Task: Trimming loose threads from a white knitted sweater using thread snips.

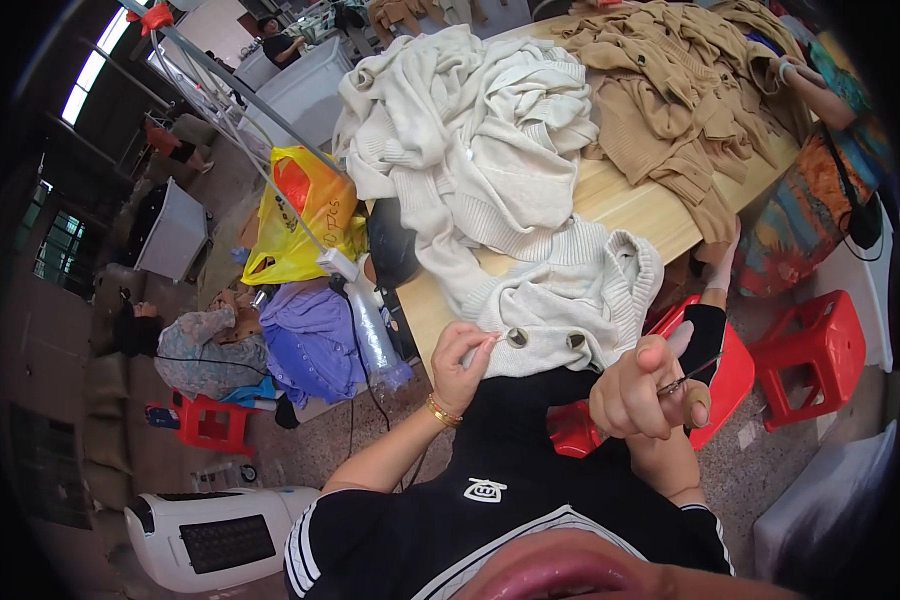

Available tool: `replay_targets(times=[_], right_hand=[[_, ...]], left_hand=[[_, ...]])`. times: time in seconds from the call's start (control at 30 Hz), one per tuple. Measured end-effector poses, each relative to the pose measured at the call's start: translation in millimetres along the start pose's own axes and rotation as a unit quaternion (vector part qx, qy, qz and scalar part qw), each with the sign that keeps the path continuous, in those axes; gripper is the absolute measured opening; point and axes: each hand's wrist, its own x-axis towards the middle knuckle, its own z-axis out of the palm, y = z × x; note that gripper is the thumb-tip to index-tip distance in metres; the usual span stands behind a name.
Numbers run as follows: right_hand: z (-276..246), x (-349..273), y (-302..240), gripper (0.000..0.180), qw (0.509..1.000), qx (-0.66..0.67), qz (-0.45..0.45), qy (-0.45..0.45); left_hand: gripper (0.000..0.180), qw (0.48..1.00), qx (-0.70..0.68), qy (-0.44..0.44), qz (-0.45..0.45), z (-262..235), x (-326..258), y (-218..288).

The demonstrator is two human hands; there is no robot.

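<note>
Buttons (544, 339) on the cream cardigan (560, 300) are what I am working at: the garment hangs off the near edge of the wooden table (630, 212), its buttoned hem in my lap. My left hand (460, 362) pinches the hem just beside the left button, fingers closed on the knit. My right hand (638, 392) is raised to the right of the cardigan, fist closed around a thin metal tool (692, 372), probably small snips or a needle; I cannot tell which. I judge this a finishing check, and the next move needs the tool's tip brought carefully to the button. A yellow plastic bag (295, 225) with red patches slumps left of the table.
</note>
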Motion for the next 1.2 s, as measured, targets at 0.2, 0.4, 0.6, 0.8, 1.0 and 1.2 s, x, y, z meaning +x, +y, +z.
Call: replay_targets(times=[0.2, 0.4, 0.6, 0.8, 1.0, 1.2], right_hand=[[0, 5, 2, 0.085, 0.999, 0.009, -0.007, -0.033], [-11, 20, 0, 0.085, 0.994, -0.024, 0.021, 0.107], [-24, 50, -15, 0.063, 0.994, -0.023, 0.004, -0.109], [-10, 84, -63, 0.064, 0.993, -0.111, -0.029, -0.037], [-4, 71, -59, 0.048, 0.988, -0.119, 0.040, -0.087], [38, 85, -67, 0.022, 0.978, -0.052, 0.025, -0.202]], left_hand=[[0.009, 1.000, 0.009, 0.002, -0.001, -5, 0, 3], [0.009, 1.000, 0.005, -0.002, 0.009, -2, 0, -1], [0.009, 1.000, 0.002, -0.005, -0.005, -2, -1, 2], [0.009, 1.000, 0.002, -0.014, -0.003, -5, 0, -2], [0.010, 1.000, 0.001, -0.005, -0.007, -1, 0, 0], [0.009, 1.000, -0.012, -0.013, -0.008, -2, 3, -4]])
